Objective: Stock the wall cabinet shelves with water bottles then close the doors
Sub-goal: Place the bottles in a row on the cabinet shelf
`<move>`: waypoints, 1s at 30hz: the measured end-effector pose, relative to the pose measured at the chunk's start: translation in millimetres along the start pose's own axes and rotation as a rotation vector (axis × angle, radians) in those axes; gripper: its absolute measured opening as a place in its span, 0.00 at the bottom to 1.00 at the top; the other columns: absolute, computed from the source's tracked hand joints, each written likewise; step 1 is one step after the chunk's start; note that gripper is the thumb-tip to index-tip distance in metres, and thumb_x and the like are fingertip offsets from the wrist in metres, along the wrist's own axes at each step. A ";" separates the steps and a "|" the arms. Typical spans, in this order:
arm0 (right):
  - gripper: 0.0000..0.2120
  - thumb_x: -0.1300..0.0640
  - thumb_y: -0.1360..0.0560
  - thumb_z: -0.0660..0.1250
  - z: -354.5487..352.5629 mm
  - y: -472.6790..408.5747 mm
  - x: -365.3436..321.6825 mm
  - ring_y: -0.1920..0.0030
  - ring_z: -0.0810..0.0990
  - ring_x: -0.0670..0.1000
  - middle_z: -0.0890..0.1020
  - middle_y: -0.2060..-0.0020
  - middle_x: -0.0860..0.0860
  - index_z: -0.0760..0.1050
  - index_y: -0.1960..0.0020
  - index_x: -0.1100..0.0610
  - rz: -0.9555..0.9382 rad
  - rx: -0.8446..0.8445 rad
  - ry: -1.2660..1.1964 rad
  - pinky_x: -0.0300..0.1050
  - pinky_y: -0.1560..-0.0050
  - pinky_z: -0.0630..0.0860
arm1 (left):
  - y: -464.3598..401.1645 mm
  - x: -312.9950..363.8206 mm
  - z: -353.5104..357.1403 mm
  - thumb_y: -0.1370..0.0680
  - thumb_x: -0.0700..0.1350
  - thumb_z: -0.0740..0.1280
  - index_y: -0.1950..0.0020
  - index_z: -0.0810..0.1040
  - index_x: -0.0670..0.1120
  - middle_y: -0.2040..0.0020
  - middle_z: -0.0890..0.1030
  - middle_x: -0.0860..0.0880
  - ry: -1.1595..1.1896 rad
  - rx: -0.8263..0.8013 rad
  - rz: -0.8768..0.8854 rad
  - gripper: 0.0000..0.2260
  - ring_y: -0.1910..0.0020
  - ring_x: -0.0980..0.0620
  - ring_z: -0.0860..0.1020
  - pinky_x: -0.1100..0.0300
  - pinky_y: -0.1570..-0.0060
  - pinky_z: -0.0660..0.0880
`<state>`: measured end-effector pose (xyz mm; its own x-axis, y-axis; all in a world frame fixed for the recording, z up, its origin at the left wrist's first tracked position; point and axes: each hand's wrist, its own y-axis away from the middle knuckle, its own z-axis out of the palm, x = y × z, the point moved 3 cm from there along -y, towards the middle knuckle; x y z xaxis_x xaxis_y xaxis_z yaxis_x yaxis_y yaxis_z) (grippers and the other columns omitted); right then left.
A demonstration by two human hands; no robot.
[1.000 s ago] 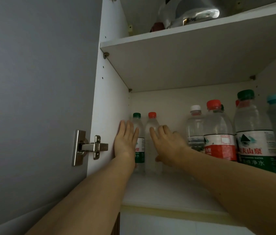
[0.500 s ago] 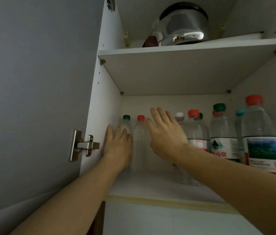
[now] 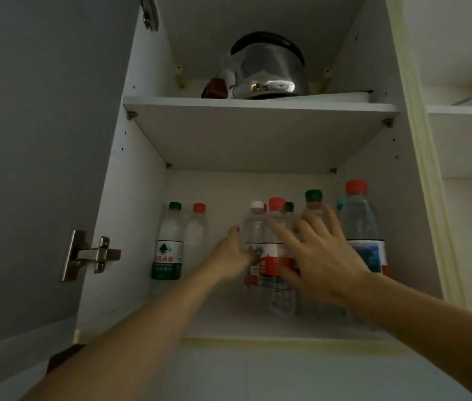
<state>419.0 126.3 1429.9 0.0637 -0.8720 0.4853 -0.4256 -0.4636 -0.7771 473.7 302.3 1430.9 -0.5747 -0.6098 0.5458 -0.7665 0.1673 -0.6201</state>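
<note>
Head view, cabinet (image 3: pixel 130 198) lower shelf holding water bottles (image 3: pixel 168 250), left hand (image 3: pixel 230 256) grip unclear, right hand (image 3: pixel 320 256) spread.

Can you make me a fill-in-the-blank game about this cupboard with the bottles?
1. The shiny steel kettle with a black handle sits on the ____ shelf.
2. The clear bottle farthest left has a ____ cap.
3. Next to it on the right stands a clear bottle with a ____ cap.
4. The silver metal hinge is on the ____ side of the cabinet.

Missing words: upper; green; red; left
</note>
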 end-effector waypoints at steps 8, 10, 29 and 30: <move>0.46 0.22 0.29 0.47 24.0 2.1 -18.3 0.20 0.51 0.67 0.62 0.23 0.65 0.39 0.19 0.43 0.065 -0.001 -0.005 0.72 0.26 0.32 | -10.9 -6.4 15.7 0.18 0.47 0.68 0.21 0.56 0.49 0.32 0.74 0.47 0.173 -0.115 0.035 0.30 0.36 0.48 0.77 0.47 0.36 0.78; 0.47 0.22 0.30 0.47 27.1 3.1 -23.4 0.20 0.50 0.67 0.61 0.23 0.66 0.39 0.19 0.43 0.103 -0.007 -0.009 0.72 0.26 0.34 | -10.1 -7.7 14.5 0.19 0.46 0.69 0.21 0.56 0.50 0.33 0.75 0.48 0.199 -0.109 0.040 0.31 0.37 0.49 0.78 0.47 0.38 0.78; 0.53 0.38 0.27 0.72 23.6 -1.8 -40.6 0.53 0.83 0.58 0.82 0.49 0.56 0.33 0.22 0.43 0.441 -0.045 -0.463 0.53 0.57 0.79 | -11.4 -58.8 -41.3 0.21 0.47 0.71 0.23 0.59 0.45 0.31 0.73 0.40 -0.071 -0.030 -0.287 0.31 0.37 0.40 0.76 0.43 0.43 0.81; 0.54 0.41 0.27 0.73 27.7 -1.2 -42.6 0.54 0.83 0.56 0.82 0.50 0.54 0.31 0.23 0.42 0.481 -0.078 -0.561 0.53 0.56 0.79 | -13.4 -60.1 -40.7 0.21 0.47 0.72 0.24 0.60 0.45 0.32 0.73 0.40 -0.078 -0.026 -0.291 0.30 0.38 0.40 0.77 0.43 0.44 0.81</move>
<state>441.8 159.6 1399.0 0.2966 -0.9349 -0.1949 -0.5842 -0.0161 -0.8115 506.9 368.2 1429.3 -0.3071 -0.6923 0.6529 -0.9034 -0.0036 -0.4288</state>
